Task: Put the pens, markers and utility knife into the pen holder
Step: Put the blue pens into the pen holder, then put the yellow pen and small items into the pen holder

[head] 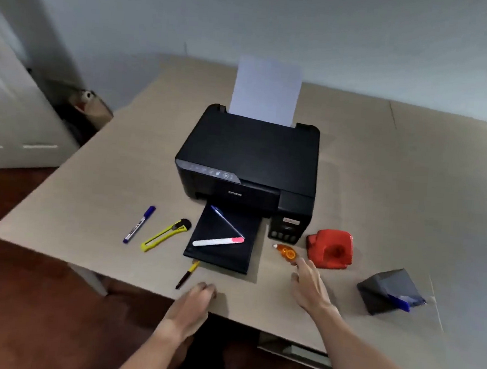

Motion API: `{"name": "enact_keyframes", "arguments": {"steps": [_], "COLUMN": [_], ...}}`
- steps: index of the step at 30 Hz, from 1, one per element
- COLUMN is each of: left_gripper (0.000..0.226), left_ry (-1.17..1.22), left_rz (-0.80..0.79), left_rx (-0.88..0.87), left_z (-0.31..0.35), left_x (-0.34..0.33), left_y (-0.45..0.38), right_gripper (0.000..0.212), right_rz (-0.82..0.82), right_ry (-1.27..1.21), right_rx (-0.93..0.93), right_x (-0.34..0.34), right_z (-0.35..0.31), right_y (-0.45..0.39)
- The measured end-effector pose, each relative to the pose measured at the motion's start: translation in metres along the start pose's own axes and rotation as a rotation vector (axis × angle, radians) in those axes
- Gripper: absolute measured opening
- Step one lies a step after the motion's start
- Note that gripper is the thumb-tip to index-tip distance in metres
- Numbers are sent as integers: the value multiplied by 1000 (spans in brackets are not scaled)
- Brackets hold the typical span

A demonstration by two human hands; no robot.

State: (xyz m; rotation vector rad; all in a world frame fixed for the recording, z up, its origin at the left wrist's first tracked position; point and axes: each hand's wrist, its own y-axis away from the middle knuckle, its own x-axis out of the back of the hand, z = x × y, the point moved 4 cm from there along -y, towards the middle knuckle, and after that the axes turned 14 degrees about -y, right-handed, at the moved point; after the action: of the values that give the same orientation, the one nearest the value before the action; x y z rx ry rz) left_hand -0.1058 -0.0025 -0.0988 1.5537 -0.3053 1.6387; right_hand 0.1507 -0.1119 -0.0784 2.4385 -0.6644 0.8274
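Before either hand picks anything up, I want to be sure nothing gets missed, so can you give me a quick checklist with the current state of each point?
1. Both hands free: ok. Left hand and right hand hold nothing.
2. Utility knife blade retracted: cannot tell, too blurred.
3. Items on the printer tray reachable: ok. The blue pen and pink-capped marker lie on top, uncovered.
4. Loose items on the table accounted for: ok. Blue marker lies left of the knife; yellow-black pen sits by the left hand.
5. Pen holder upright and ready: not ok, it appears tipped on its side.
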Motion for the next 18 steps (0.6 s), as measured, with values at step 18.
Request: {"name": "enact_keyframes", "arguments": {"steps": [18], "left_gripper": [25], "left_ry": [-108], "left_rz": [146], "left_rx": [211], "left_z": [-33], "left_x": [11], "left_y": [-14], "right_gripper": [53], "right_rz": [-8], "right_ry": [328], "right_rx": [-73], "right_x": [-28], "right_z": [-6], "right_y": [-21]}}
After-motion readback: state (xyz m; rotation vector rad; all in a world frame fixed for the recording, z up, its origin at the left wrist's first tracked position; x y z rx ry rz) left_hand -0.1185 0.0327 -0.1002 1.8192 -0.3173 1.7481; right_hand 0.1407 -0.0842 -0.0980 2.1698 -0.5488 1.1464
